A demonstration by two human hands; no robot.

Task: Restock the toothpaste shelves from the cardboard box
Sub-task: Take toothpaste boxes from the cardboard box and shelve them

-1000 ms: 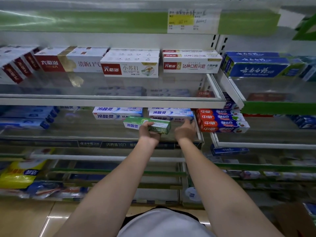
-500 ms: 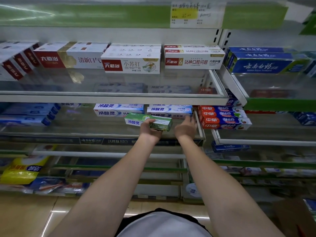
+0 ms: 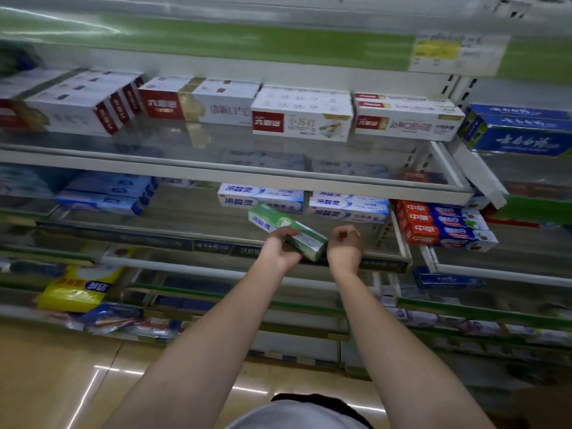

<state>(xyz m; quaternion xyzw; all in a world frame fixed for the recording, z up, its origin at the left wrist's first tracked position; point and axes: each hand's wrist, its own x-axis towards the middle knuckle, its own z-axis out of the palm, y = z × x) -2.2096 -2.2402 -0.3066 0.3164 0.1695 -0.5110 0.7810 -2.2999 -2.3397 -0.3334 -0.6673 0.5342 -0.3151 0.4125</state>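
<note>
Middle shelf (image 3: pixel 198 233): white-blue boxes (image 3: pixel 348 205) at its back, red boxes (image 3: pixel 445 224) right of it. Left hand (image 3: pixel 283 250) grips a tilted green box (image 3: pixel 288 229) above the shelf's front edge. Right hand (image 3: pixel 345 246), beside the box, curled, holds nothing.

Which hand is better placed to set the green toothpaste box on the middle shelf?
Left. The left hand already grips the green toothpaste box, tilted just in front of the white-and-blue boxes. The right hand holds nothing.
</note>
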